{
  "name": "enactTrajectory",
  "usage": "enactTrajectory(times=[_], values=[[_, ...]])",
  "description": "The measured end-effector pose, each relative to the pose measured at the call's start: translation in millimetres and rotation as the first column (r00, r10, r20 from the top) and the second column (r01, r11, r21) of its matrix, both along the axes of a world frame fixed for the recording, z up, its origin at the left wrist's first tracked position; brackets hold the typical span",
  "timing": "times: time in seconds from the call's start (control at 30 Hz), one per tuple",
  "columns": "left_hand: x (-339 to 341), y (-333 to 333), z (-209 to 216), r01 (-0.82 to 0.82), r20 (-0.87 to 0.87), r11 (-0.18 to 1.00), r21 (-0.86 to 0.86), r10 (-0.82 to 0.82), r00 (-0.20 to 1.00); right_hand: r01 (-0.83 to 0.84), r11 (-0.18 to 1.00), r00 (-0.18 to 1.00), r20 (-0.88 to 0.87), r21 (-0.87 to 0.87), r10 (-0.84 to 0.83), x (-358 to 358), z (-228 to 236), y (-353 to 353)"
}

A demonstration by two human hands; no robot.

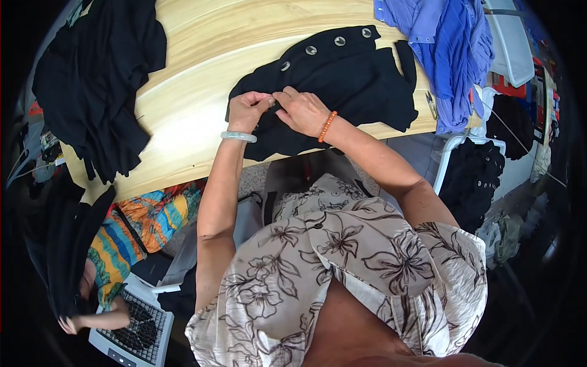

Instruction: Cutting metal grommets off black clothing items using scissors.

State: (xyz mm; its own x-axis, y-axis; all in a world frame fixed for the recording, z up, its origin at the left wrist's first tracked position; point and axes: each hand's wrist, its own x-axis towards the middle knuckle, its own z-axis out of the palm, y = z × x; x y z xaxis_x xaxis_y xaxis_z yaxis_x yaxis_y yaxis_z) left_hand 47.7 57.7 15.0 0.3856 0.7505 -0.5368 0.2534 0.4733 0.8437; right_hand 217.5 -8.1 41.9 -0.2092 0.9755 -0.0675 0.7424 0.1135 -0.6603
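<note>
A black garment (348, 79) lies spread at the table's near edge, with several large round mottled buttons (311, 51) along its far edge. My left hand (246, 113), a pale bangle at its wrist, is closed in a pinch at the garment's left side. A small part of what looks like another button shows at its fingertips. My right hand (304, 112), with an orange bead bracelet, meets it there, thumb and forefinger bent together on the cloth. The fingers partly hide the spot they grip.
Black clothes (101, 73) are heaped at the table's left, blue-purple garments (449, 55) at the right. Small thread snips (431, 105) lie beside those. A bin of black pieces (474, 177) stands at the right. At lower left are a person's arm (107, 319) and a floor fan (137, 321).
</note>
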Motion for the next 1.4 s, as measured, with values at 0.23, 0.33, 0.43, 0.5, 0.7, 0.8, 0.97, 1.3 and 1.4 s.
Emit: enactTrajectory(times=[0.23, 0.33, 0.43, 0.5, 0.7, 0.8, 0.97, 1.3, 1.4], values=[[-11, -14, 13, 0.241, -0.020, 0.906, 0.347, -0.250, 0.968, -0.003, 0.996, 0.999, -0.053, -0.092, -0.002, 10, -5, 0], [-11, -20, 10, 0.304, -0.175, 0.791, 0.532, -0.249, 0.953, -0.070, 0.991, 0.995, -0.083, -0.115, 0.060, 11, -8, 3], [-10, -24, 6, 0.319, -0.257, 0.763, 0.563, -0.205, 0.944, -0.093, 0.988, 0.993, -0.089, -0.125, 0.082, 11, -13, 3], [-10, -26, 5, 0.272, -0.231, 0.763, 0.586, -0.165, 0.959, -0.081, 0.990, 0.993, -0.093, -0.117, 0.071, 10, -14, 2], [-12, -23, 3, 0.267, -0.187, 0.802, 0.534, -0.196, 0.963, -0.061, 0.992, 0.998, -0.031, -0.108, 0.058, 12, -8, 3], [-15, -25, 0, 0.260, -0.159, 0.830, 0.494, -0.208, 0.965, -0.116, 0.989, 0.992, -0.052, -0.089, 0.111, 15, -9, 2], [-19, -24, -3, 0.299, -0.135, 0.855, 0.424, -0.267, 0.954, -0.159, 0.979, 0.970, -0.206, -0.126, 0.131, 16, -7, -1], [-21, -18, 6, 0.498, -0.599, 0.592, 0.633, -0.033, 0.800, -0.026, 0.997, 0.973, 0.227, -0.067, 0.041, 46, -4, -15], [18, -14, 15, 0.247, -0.302, 0.616, 0.748, -0.015, 0.953, -0.022, 1.000, 0.975, 0.220, -0.010, 0.023, 49, -7, -17]])
